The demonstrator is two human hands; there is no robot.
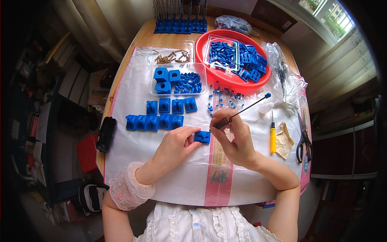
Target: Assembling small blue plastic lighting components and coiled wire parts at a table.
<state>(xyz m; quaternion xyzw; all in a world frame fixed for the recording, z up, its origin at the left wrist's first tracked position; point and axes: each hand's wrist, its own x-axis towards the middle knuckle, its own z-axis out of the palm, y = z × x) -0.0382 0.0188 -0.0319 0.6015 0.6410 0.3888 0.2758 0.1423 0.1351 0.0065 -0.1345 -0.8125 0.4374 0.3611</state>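
My left hand (174,144) grips a small blue plastic block (202,137) at its left side, thumb and fingers closed on it, on the sheet-covered table. Just to its right, my right hand (237,141) pinches a black coil spring with a long thin rod (250,107) tipped by a blue knob. The rod slants up to the right, and the coil's lower end lies between my fingertips. Several finished-looking blue blocks (164,105) stand in two rows beyond my left hand. Small blue caps and metal bits (225,99) are scattered past my right hand.
A clear tray (204,82) holds blue cubes and small wedges; another holds brass screws (173,57). Blue parts fill a red basin (263,80). At right lie a yellow screwdriver (273,140), scissors (304,139) and a plastic bag (296,94). A black case (106,134) sits at left.
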